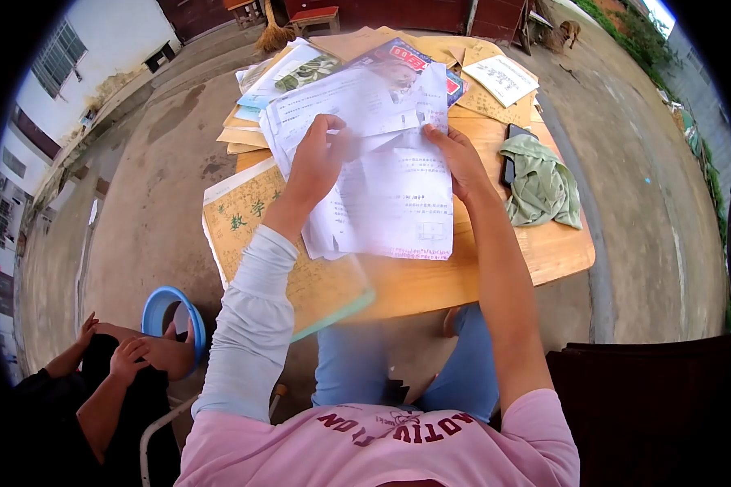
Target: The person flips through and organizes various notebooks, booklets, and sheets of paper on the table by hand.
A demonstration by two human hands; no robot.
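Several printed worksheets [394,203], with black text and some red handwriting, are spread in front of me above the table. My right hand [460,162] grips their right edge, thumb on top and fingers behind. My left hand [321,158] lies over the left part of the sheets, its fingers curled in a pinch on the paper; the fingertips are slightly blurred. Between my hands a creased or folded edge crosses the paper. Below my left wrist is a tan workbook [244,215] with large green characters and handwriting on its cover.
A pile of books and papers [341,45] covers the far side of the wooden table [544,252]. A green cloth [540,183] lies partly over a dark phone [509,170] at the right. Left of me sits another person [122,365], near a blue basin [156,312].
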